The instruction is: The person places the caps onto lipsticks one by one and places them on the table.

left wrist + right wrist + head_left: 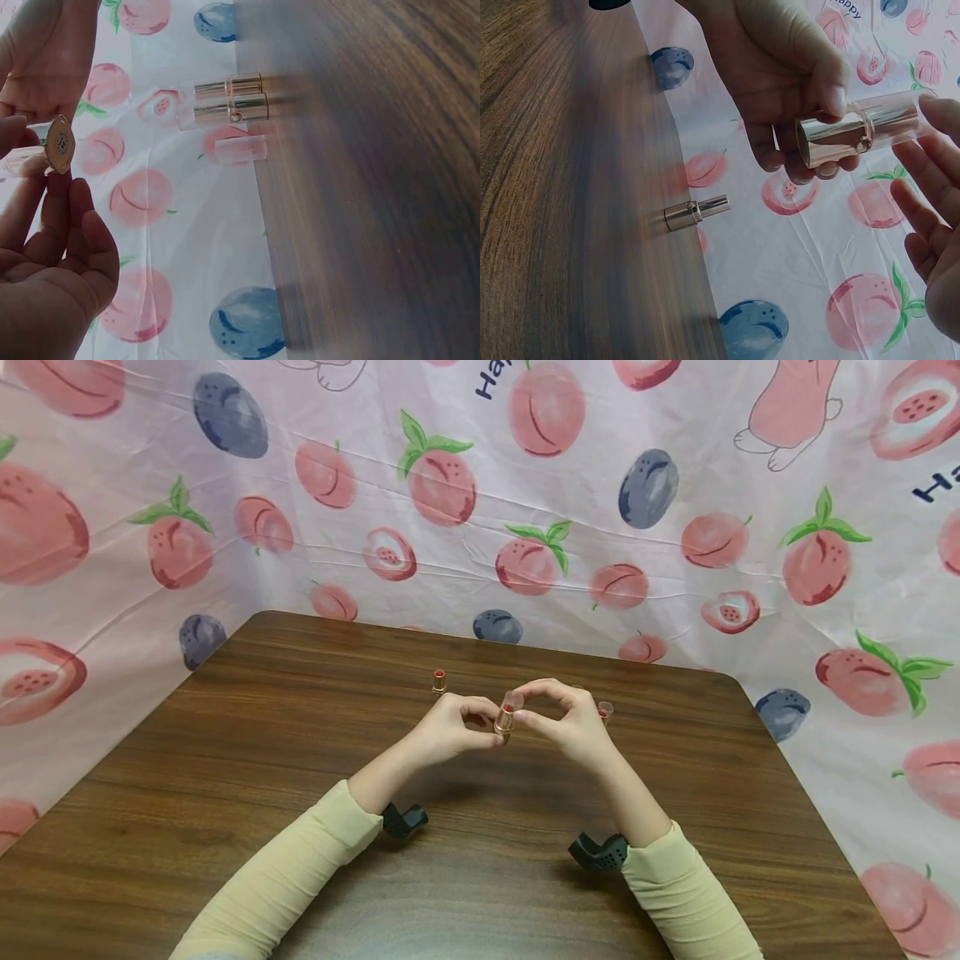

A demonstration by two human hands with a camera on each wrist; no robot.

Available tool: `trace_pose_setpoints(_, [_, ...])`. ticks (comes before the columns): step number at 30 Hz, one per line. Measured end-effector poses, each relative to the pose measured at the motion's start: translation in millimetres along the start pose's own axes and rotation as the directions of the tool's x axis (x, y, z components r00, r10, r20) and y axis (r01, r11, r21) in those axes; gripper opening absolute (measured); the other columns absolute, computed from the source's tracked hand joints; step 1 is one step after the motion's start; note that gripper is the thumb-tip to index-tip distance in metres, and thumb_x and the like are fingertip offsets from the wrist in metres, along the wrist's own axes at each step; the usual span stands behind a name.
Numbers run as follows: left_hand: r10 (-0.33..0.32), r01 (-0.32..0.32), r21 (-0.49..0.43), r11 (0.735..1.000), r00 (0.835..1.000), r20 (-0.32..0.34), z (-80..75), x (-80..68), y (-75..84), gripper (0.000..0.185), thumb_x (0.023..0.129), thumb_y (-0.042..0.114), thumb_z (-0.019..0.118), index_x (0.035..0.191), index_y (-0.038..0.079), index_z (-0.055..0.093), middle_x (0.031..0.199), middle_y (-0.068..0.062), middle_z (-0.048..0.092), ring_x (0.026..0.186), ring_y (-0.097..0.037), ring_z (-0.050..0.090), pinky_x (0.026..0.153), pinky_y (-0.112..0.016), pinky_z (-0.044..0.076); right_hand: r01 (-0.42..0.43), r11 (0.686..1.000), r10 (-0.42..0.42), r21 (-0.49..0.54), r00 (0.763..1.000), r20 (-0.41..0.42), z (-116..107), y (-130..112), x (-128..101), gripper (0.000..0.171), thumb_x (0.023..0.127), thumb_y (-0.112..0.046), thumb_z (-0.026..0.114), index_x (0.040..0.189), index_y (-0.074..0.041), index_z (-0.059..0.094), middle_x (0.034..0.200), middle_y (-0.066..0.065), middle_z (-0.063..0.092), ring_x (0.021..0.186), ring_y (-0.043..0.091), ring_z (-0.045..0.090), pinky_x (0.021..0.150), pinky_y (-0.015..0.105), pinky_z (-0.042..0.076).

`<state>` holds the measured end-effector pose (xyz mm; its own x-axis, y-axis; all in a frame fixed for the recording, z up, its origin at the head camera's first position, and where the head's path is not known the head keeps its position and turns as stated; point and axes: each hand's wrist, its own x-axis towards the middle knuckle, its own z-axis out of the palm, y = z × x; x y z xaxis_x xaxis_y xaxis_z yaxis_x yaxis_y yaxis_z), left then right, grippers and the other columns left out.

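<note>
Wood-grained table (225,735) before a fruit-printed cloth (459,560)

The table is brown with dark streaks and rounded far corners; the pale, creased cloth hangs behind it and along both sides, printed with pink peaches (547,410), some with green leaves, halved fruits (389,554), dark blue fruits (231,415) and "Happy" lettering (845,9); a pink figure (797,402), cut off by the head view's top edge, may be a rabbit

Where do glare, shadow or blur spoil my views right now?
Head view: brightest, with pale glare on the near tabletop and a soft shadow below the held lipstick; left wrist view: dimmer, the tabletop smeared in places; right wrist view: also dim, bright reflections on the lipstick's gold case, the clear cap faint against the pale backdrop.
</note>
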<state>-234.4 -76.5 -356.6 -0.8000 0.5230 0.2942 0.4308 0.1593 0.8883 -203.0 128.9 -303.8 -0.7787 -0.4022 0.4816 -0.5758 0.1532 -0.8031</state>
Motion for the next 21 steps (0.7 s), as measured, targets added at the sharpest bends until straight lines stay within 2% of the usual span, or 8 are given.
trace_pose_setpoints(6, [0.027,-0.026,-0.025,0.999,0.999,0.021,-0.4,-0.4,-0.3,0.014,0.08,0.001,0.075,0.093,0.0,0.071,0.096,-0.011,0.068,0.086,-0.022,0.061,0.077,-0.042,0.049,0.008,1.0,-0.008,-0.014,1.0,0.014,2.1,0.7,0.0,0.016,0.083,0.01,0.068,0.099,0.009,0.066,0.1,0.02,0.066,0.099,0.019,0.06,0.094,0.034,0.041])
trace_pose_setpoints(13, [0.03,-0.03,-0.025,0.999,0.999,0.03,-1.7,0.1,-0.4,0.014,0.079,-0.003,0.075,0.092,0.0,0.071,0.093,-0.008,0.068,0.083,-0.018,0.06,0.077,-0.045,0.049,0.025,0.999,-0.024,-0.025,0.999,0.021,2.8,1.2,-0.4,0.016,0.083,0.01,0.068,0.098,0.009,0.066,0.099,0.019,0.066,0.099,0.021,0.06,0.094,0.043,0.041])
trace_pose_setpoints(19, [0.044,-0.043,-0.024,0.999,0.998,0.036,-1.8,0.1,-1.1,0.015,0.078,-0.004,0.074,0.092,-0.001,0.07,0.089,-0.005,0.067,0.083,-0.022,0.06,0.077,-0.047,0.049,0.031,0.999,-0.031,-0.036,0.999,0.022,2.0,1.3,-0.7,0.018,0.081,0.011,0.069,0.099,0.009,0.065,0.099,0.019,0.066,0.1,0.02,0.06,0.095,0.037,0.04])
trace_pose_setpoints(21, [0.045,-0.044,-0.032,0.999,0.998,0.04,-1.8,0.2,-0.5,0.015,0.078,-0.004,0.074,0.092,-0.001,0.07,0.09,-0.006,0.068,0.084,-0.023,0.061,0.08,-0.049,0.048,0.034,0.999,-0.033,-0.037,0.999,0.025,1.8,0.6,-0.9,0.018,0.081,0.011,0.069,0.099,0.009,0.065,0.1,0.02,0.065,0.1,0.021,0.059,0.096,0.039,0.04])
